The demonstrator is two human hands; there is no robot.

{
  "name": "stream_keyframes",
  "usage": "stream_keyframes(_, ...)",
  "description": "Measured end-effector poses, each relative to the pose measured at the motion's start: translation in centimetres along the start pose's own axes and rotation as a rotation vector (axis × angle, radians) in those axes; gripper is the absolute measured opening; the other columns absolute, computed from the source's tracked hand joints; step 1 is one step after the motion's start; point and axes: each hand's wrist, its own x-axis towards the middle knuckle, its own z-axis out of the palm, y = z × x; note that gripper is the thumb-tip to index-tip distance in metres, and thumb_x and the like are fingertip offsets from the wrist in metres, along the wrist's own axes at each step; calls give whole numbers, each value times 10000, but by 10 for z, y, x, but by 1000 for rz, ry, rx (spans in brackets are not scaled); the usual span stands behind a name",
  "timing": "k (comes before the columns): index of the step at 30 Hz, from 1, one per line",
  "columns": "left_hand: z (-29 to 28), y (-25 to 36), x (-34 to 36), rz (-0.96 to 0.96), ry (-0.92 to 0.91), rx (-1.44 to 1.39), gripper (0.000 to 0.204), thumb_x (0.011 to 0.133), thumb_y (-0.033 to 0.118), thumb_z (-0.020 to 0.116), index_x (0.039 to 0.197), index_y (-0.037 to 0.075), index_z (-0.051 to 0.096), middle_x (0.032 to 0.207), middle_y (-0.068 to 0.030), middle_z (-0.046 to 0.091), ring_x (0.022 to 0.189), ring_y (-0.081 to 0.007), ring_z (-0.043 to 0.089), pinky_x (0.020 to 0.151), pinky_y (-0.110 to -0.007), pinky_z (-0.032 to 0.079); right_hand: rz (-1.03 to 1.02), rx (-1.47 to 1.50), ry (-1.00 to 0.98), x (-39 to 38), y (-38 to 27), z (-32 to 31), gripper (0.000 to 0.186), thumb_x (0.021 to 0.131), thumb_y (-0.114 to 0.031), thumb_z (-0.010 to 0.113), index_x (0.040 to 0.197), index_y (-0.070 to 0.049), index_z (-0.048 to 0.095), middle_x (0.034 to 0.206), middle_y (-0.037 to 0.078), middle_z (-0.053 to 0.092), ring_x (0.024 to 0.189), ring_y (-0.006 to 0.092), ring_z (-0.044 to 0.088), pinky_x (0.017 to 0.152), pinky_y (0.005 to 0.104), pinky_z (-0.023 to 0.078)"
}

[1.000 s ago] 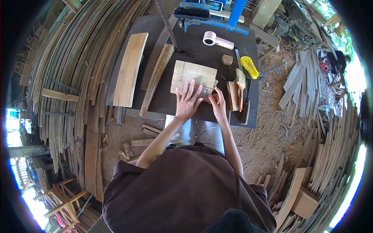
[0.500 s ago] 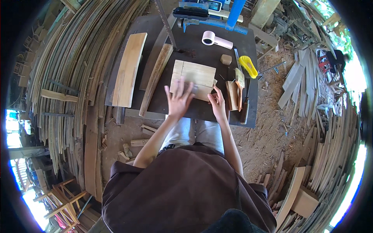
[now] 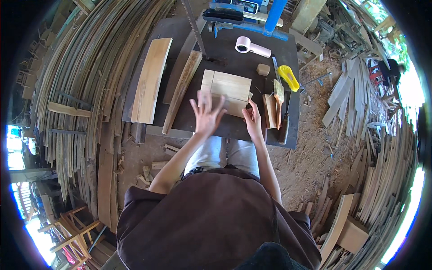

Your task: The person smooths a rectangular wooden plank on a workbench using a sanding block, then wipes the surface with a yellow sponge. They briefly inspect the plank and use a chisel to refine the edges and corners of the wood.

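A pale, nearly square wooden board with visible seam lines lies on the dark worktable. My left hand is over its near left part, fingers spread and fingertips smeared by motion; whether they touch the wood I cannot tell. At the board's near right corner, my right hand has its thumb and fingers closed around the edge. A small bit of wood shows just above those fingers, partly hidden. Left of the board lie a long rough wooden strip and a wide smooth plank.
On the table's right are a wooden block, a yellow-handled brush, wood pieces and a wooden-handled tool. A pink handheld fan lies beyond the board. A saw blade rises at the back left, near a blue metal frame.
My left hand's fingers have shifted slightly over the board. My right hand stays at the corner. The whole view has moved a little.
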Motion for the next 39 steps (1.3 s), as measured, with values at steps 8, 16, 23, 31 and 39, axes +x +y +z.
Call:
stream_keyframes(8,-1,-3,0,-70,3,-68,576,929,470,589,1472,368,425,1613,-220,122,1474,-466,115,1075,-761,43,20,-24,-4,-1,-2,0,490,971,-129,612,1434,-77,457,761,-20,510,707,63,467,652,236,413)
stream_keyframes(16,-3,11,2,-54,40,-105,624,887,455,651,1464,330,447,1619,-150,173,1481,-397,170,1082,-753,56,40,-7,-5,-1,-4,0,491,972,-118,608,1438,-80,457,766,-19,529,715,57,476,658,225,413)
stream_keyframes(23,1,1,6,-60,58,-34,671,879,491,646,1486,324,413,1621,-131,182,1489,-382,153,1085,-753,57,48,-16,5,-2,-5,0,486,964,-98,614,1428,-79,470,775,-5,542,722,66,492,673,236,431)
stream_keyframes(31,-6,-4,7,-77,42,-8,686,887,520,627,1500,328,385,1622,-178,139,1474,-447,148,1074,-768,51,61,-35,14,-3,-3,2,493,963,-101,619,1434,-85,472,793,-1,578,721,69,516,682,237,450)
stream_keyframes(39,-2,12,-3,-157,19,-63,669,893,514,628,1489,297,415,1618,-174,165,1485,-440,103,1089,-745,37,40,-17,20,-2,-2,1,497,966,-120,624,1439,-93,474,785,-9,573,712,57,509,659,225,440)
